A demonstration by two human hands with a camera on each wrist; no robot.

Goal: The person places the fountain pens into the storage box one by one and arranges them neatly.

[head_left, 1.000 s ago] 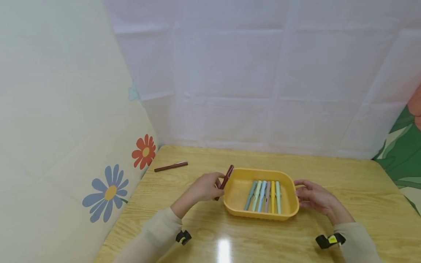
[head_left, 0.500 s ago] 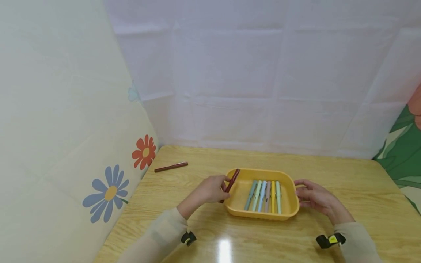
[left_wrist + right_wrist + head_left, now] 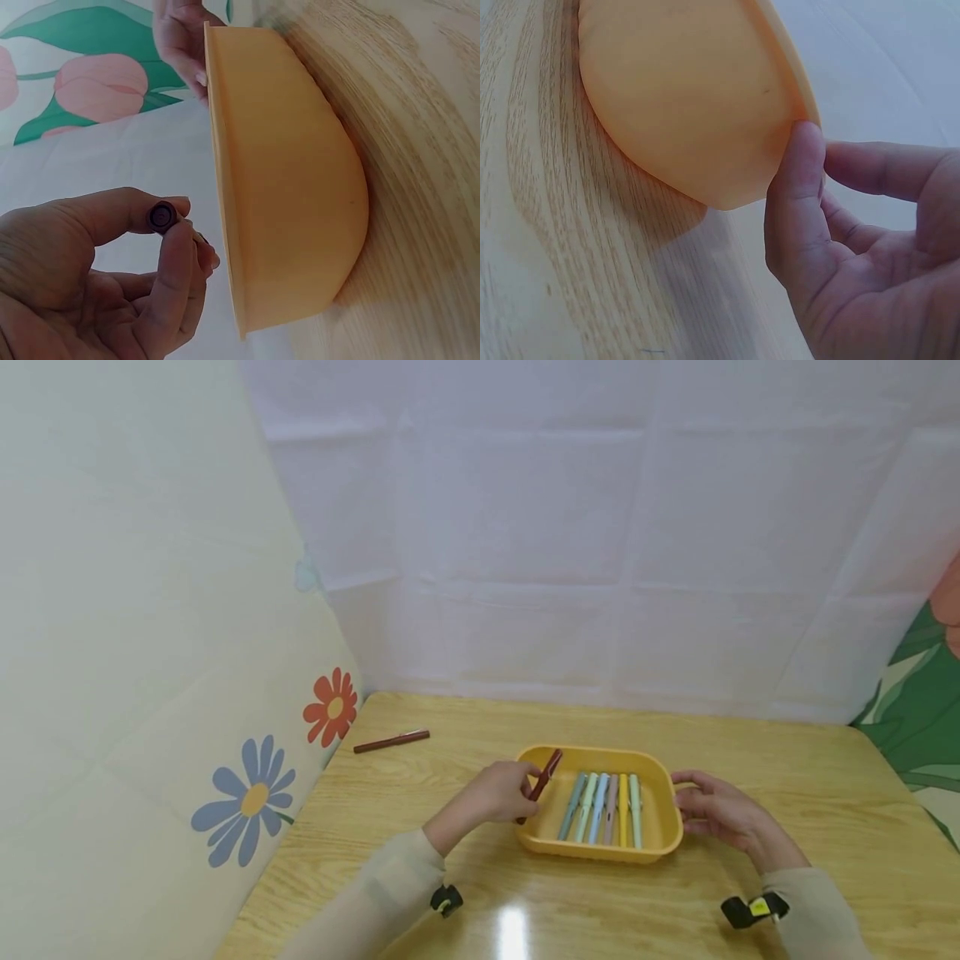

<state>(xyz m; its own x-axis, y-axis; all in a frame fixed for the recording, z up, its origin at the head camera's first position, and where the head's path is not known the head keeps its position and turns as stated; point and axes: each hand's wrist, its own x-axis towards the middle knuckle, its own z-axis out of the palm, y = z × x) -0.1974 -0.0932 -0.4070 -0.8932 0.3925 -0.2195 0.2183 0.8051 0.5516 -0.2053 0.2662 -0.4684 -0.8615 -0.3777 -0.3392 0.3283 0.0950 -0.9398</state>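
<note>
My left hand pinches a dark red pen between thumb and fingers, tilted above the left end of a yellow plastic tray. In the left wrist view the pen's round end faces the camera, beside the tray's outer wall. At the opposite end, my right hand holds the tray's rim, one digit against the outer wall in the right wrist view. Inside the tray several pastel and yellow pens lie side by side, right of the bare left part.
A second dark red pen lies on the wooden table near its back left corner. A white cloth hangs behind the table, and a flower-printed sheet stands along the left side.
My left hand has moved right with the dark red pen, from outside the tray's left rim to over its inside. The right hand and the tray have stayed in place.
</note>
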